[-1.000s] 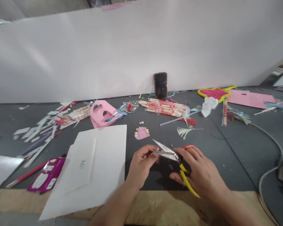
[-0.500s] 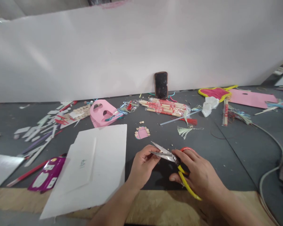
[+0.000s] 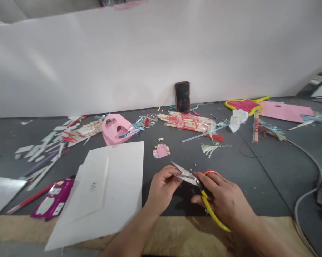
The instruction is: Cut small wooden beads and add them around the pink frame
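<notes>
A pair of scissors [image 3: 192, 179] with one red and one yellow handle is in my right hand [image 3: 225, 196], its blades parted and pointing left. The fingertips of my left hand [image 3: 162, 187] are pinched together right at the blades. A small pale bit seems to show between them, too small to make out. Beyond my hands lies a small pink piece [image 3: 161, 151] with pale beige bits around its edge. A little heap of similar bits [image 3: 160, 139] sits behind it.
A white foam board [image 3: 118, 189] and a purple packet [image 3: 53, 200] lie to the left. Behind are a pink cut-out sheet [image 3: 116, 128], wrapped sticks [image 3: 187, 122], a phone [image 3: 182, 97] leaning on the white wall, and a tassel [image 3: 209, 150]. A grey cable [image 3: 308, 194] runs down the right.
The scissor handles have closed slightly and my right hand has shifted a little left. My left hand keeps its pinch at nearly the same spot.
</notes>
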Demonstrator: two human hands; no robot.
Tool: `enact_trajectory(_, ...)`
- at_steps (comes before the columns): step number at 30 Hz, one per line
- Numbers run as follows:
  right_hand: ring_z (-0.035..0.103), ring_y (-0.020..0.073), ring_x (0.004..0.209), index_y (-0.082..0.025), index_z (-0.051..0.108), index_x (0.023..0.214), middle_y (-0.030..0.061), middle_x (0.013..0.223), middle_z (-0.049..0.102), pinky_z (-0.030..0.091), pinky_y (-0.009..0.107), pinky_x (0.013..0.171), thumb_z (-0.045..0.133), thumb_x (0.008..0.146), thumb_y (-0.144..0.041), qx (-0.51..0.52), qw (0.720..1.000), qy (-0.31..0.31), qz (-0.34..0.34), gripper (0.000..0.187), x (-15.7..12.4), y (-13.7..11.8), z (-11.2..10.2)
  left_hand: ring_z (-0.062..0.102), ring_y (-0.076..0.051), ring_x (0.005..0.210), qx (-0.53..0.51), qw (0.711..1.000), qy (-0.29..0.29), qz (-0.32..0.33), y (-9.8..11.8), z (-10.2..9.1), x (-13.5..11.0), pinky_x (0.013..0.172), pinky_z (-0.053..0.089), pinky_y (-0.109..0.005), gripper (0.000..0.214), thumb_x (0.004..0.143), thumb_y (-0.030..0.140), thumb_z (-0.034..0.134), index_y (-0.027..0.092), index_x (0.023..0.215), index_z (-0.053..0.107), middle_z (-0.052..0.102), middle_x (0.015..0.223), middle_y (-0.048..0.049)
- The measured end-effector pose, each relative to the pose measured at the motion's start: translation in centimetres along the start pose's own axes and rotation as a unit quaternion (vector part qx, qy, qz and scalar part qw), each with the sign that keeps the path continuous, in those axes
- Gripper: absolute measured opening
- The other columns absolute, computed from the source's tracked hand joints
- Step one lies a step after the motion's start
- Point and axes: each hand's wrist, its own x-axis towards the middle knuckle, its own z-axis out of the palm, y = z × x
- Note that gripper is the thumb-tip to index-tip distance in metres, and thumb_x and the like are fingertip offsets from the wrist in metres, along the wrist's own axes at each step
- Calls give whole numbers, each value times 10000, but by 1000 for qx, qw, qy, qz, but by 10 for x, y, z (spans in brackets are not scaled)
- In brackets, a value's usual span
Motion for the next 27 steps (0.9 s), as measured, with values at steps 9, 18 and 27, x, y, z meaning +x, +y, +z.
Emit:
enact_trajectory(9,657,186,650,-192,581,1112,63,860,692,466,276,512,345,936,-531,-25,1000,-10,4,449,-3,-5,-4,549,-137,721,-15,1000,-5,-3,2,4,-4,638,420,-222,182,822,312,625,157,728,645,608,777,-29)
enact_trajectory(18,655,185,716,-179,572,1154,84,907,684,495,272,586,405,918,-517,1,1000,-6,11,445,-2,0,2,541,-125,677,-30,998,14,-60,5,6,-4,622,428,-211,191,791,348,654,162,760,632,599,720,-3)
enact_trajectory(27,608,226,814,-200,550,1145,82,895,624,489,311,634,553,816,-540,-15,1000,-13,9,473,5,-8,-7,578,-131,718,-34,999,13,6,5,1,-4,653,435,-218,54,768,206,671,177,723,682,632,756,-8)
